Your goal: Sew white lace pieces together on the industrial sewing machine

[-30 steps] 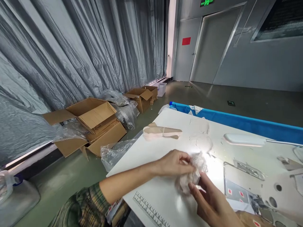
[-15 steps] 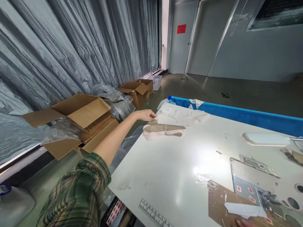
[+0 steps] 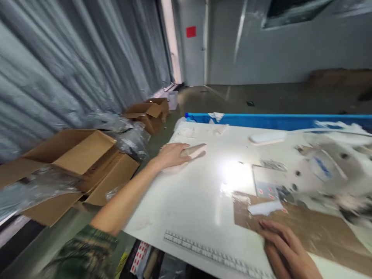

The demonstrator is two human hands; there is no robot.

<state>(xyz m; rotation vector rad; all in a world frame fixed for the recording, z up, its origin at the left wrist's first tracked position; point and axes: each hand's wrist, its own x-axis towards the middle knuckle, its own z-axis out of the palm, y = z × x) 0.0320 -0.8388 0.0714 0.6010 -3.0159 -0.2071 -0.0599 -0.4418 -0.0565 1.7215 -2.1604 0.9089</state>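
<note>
My left hand (image 3: 171, 155) reaches across the white table (image 3: 192, 201) and lies over the near end of a beige fabric bundle (image 3: 195, 149) close to the table's left edge; its fingers curl onto the bundle. My right hand (image 3: 286, 252) rests at the front right with fingers stretched flat on a brown cardboard sheet (image 3: 316, 228). A small white scrap (image 3: 264, 208) lies on that sheet just beyond my fingertips. The picture is blurred by head motion.
A sewing machine (image 3: 328, 162) stands at the right, with a white flat object (image 3: 266, 138) behind it. A printed ruler (image 3: 215, 254) runs along the table's front edge. A blue strip (image 3: 261, 120) borders the far side. Open cardboard boxes (image 3: 78, 162) and plastic bags lie on the floor at left.
The view has swung right. My left hand came back from the table's far corner onto the beige bundle. My right hand has come into view, flat on the cardboard sheet.
</note>
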